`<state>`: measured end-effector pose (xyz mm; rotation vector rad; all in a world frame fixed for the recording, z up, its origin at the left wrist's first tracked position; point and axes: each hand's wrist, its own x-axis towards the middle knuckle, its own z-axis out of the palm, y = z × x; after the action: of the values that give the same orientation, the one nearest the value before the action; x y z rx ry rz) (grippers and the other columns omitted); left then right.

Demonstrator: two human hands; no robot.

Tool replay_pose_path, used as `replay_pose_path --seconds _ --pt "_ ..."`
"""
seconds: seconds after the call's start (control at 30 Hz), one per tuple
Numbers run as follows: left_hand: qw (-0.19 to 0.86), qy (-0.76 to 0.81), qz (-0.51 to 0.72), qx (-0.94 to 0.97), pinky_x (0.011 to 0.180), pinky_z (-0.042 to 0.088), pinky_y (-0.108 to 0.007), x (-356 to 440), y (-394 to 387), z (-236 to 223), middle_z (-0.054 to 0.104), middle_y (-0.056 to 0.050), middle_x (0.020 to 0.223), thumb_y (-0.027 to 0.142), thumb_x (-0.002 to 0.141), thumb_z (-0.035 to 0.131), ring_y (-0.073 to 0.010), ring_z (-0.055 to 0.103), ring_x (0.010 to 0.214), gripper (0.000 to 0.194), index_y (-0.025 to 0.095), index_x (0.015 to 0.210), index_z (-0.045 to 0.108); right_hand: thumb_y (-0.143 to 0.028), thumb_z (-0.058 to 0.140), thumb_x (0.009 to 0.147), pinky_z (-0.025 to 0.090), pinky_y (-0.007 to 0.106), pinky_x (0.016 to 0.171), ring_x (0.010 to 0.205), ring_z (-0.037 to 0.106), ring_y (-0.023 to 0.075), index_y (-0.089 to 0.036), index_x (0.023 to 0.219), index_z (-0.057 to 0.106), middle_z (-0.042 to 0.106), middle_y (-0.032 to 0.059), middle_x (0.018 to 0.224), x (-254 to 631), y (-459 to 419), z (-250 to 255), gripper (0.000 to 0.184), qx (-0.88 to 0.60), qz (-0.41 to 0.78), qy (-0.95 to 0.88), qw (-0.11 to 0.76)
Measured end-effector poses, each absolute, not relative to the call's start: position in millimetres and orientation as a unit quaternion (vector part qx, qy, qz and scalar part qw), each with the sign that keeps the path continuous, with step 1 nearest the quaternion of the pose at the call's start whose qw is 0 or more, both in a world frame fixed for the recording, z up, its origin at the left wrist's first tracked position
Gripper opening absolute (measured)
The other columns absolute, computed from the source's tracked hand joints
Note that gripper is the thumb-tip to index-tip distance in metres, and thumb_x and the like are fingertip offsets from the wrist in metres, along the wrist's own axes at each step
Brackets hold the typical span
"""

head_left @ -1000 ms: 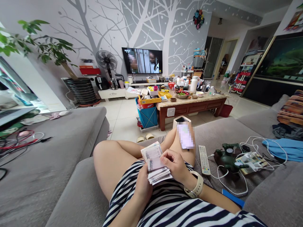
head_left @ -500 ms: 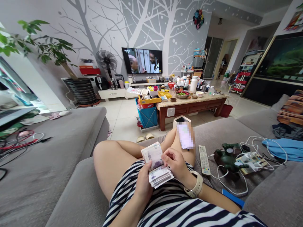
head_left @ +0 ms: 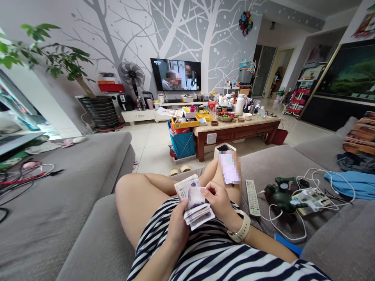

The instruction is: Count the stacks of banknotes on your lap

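Observation:
I sit on a grey sofa [head_left: 73, 242] with bare legs crossed. My left hand [head_left: 177, 230] grips a stack of banknotes [head_left: 191, 197] from below, fingers closed round it. My right hand [head_left: 218, 201], with a pale watch on the wrist, pinches the top note at its right edge; folded notes fan out below the thumb. A phone [head_left: 229, 168] lies on my right knee.
A white remote [head_left: 252, 197], a dark green toy [head_left: 279, 195] and white cables [head_left: 310, 191] lie on the sofa to my right. Blue cloth [head_left: 348, 183] sits further right. Ahead stand a cluttered wooden coffee table [head_left: 237, 130], a blue bin [head_left: 183, 144] and a television [head_left: 175, 75].
My right hand has folded another note down from the upright stack onto the lower bundle. The picture on the television has changed. Legs and left hand stay put.

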<state>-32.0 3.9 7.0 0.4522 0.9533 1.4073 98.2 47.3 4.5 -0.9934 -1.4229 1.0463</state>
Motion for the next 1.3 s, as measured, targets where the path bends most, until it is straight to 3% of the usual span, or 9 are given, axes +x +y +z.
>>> replay_pose_path --seconds 0.1,0.2,0.5,1.07,1.3 --pt "0.651 0.397 0.627 0.162 0.085 0.056 -0.039 -30.1 6.2 8.6 0.079 -0.009 0.084 0.032 0.075 0.069 -0.0287 0.074 0.088 0.028 0.012 0.093 0.075 -0.047 0.063 0.083 0.033 0.023 0.053 0.056 0.04 0.0106 -0.019 0.063 0.05 0.046 -0.0048 0.059 99.0 44.9 7.8 0.036 -0.396 0.451 -0.597 0.532" --pt "0.651 0.386 0.636 0.151 0.089 0.055 -0.04 -30.3 8.8 6.1 0.08 -0.01 0.091 0.03 0.077 0.067 -0.0288 0.073 0.094 0.027 0.012 0.095 0.075 -0.048 0.064 0.083 0.035 0.023 0.055 0.058 0.042 0.0108 -0.018 0.068 0.055 0.05 -0.0038 0.062 99.8 42.2 10.0 0.034 -0.364 0.478 -0.597 0.531" --pt "0.638 0.376 0.646 0.182 0.088 0.055 -0.04 -30.7 10.4 -0.2 0.08 -0.008 0.086 0.038 0.07 0.075 -0.0298 0.072 0.095 0.032 0.013 0.089 0.077 -0.046 0.065 0.083 0.038 0.023 0.057 0.06 0.048 0.0114 -0.018 0.079 0.062 0.056 -0.0026 0.067 98.3 38.9 12.0 0.029 -0.331 0.507 -0.584 0.54" --pt "0.595 0.428 0.636 0.244 0.08 0.056 -0.036 -30.8 9.0 5.3 0.078 -0.008 0.074 0.038 0.068 0.073 -0.0287 0.071 0.087 0.029 0.013 0.08 0.077 -0.041 0.061 0.089 0.036 0.023 0.057 0.06 0.047 0.011 -0.017 0.077 0.062 0.055 -0.0026 0.066 99.3 37.3 11.8 0.027 -0.317 0.493 -0.601 0.543" --pt "0.62 0.416 0.632 0.209 0.079 0.057 -0.036 -31.4 6.9 3.6 0.079 -0.008 0.078 0.035 0.069 0.073 -0.0282 0.072 0.086 0.031 0.011 0.088 0.076 -0.044 0.06 0.089 0.036 0.023 0.056 0.059 0.047 0.0107 -0.017 0.076 0.062 0.056 -0.0025 0.065 99.3 36.3 11.1 0.03 -0.325 0.491 -0.601 0.54"
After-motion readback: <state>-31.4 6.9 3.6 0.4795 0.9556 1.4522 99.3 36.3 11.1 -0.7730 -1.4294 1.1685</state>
